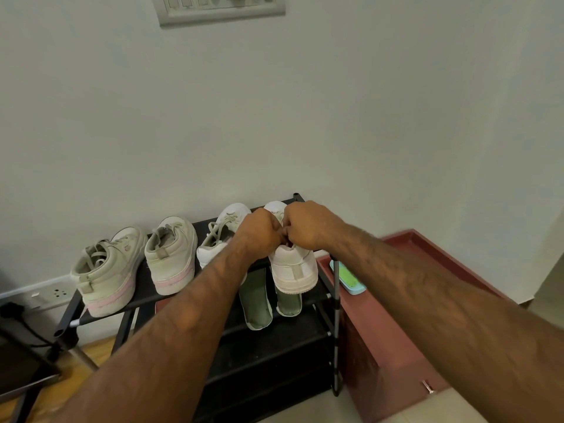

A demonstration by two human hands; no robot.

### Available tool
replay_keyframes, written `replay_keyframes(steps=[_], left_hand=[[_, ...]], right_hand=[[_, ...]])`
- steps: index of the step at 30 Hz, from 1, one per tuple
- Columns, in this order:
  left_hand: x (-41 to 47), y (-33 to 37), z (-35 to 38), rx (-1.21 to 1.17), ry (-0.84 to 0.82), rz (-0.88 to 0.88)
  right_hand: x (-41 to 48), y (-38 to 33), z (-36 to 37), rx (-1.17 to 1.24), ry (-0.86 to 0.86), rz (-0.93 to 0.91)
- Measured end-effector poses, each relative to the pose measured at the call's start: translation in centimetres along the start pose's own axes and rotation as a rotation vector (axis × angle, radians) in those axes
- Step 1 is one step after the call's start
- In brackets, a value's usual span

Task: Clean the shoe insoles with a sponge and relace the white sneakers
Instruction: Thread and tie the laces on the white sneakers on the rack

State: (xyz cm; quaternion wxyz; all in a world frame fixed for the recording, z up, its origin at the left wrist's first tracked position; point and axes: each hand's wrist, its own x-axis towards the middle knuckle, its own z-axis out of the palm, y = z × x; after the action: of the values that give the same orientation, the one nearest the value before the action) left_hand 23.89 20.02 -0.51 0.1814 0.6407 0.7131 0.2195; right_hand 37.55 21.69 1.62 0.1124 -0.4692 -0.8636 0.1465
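Two white sneakers stand on the top shelf of a black shoe rack [103, 312], heels toward me. Over the opening of the right sneaker [293, 270], my left hand [259, 233] and my right hand [305, 225] meet with fingers curled, pinching what looks like its lace; the lace itself is mostly hidden. The left sneaker [219, 236] has loose grey laces and is partly behind my left forearm. Two grey-green insoles [256, 300] [288, 302] lie in front of the sneakers, hanging over the shelf's front edge. A green and light-blue sponge [348, 279] lies to the right.
A second pair of cream sneakers with pink soles [113, 279] [171, 257] occupies the rack's left half. A dark red cabinet [396, 315] adjoins the rack on the right and bears the sponge. The wall is close behind. A wall socket [56, 293] sits low left.
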Motion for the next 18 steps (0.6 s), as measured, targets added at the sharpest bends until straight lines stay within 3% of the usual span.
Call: replay_keyframes(steps=[4, 8, 14, 18], left_hand=[[0.4, 0.3, -0.3, 0.027, -0.001, -0.060], [0.5, 1.1, -0.2, 0.120, -0.052, -0.088], [1.0, 0.2, 0.3, -0.018, -0.056, -0.079], [0.5, 0.0, -0.1, -0.151, -0.052, -0.075]], right_hand=[[0.4, -0.2, -0.3, 0.111, 0.084, 0.072], [0.3, 0.3, -1.7, 0.405, -0.065, 0.120], [1.7, 2.2, 0.6, 0.238, 0.149, 0.145], [2.6, 3.2, 1.9, 0.293, 0.202, 0.211]])
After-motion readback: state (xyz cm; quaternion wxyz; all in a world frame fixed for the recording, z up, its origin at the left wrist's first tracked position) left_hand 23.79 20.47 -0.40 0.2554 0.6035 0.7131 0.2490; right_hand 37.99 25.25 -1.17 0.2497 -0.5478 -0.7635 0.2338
